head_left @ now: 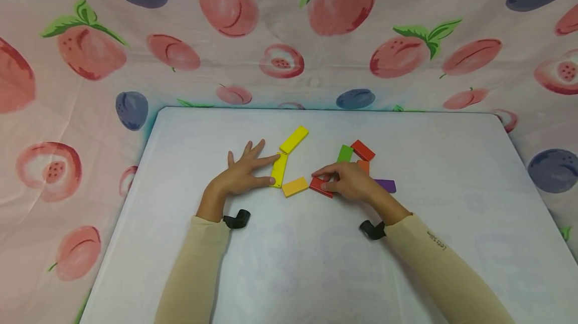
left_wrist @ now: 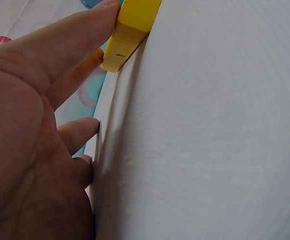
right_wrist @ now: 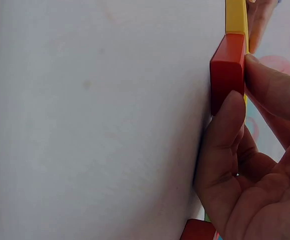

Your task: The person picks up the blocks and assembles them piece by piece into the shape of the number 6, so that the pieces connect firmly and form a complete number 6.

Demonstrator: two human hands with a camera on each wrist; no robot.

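Note:
My left hand [head_left: 237, 176] is spread beside a yellow block [head_left: 279, 169], its index fingertip on the upper end and thumb on the lower end. The left wrist view shows the thumb against a yellow block [left_wrist: 135, 22]. An orange-yellow block [head_left: 295, 187] lies between that block and a red block [head_left: 319, 187]. My right hand [head_left: 352, 182] pinches this red block between thumb and fingers. In the right wrist view, fingers hold the red block [right_wrist: 227, 70], one end close against the orange-yellow block [right_wrist: 235, 17].
Another yellow block [head_left: 294, 139] slants above the left hand's block. Beyond and beside my right hand lie green [head_left: 345, 153], red [head_left: 363, 150], orange [head_left: 364, 166] and purple [head_left: 386, 185] blocks, partly covered. A fruit-patterned cloth [head_left: 316, 78] borders the white table [head_left: 289, 264].

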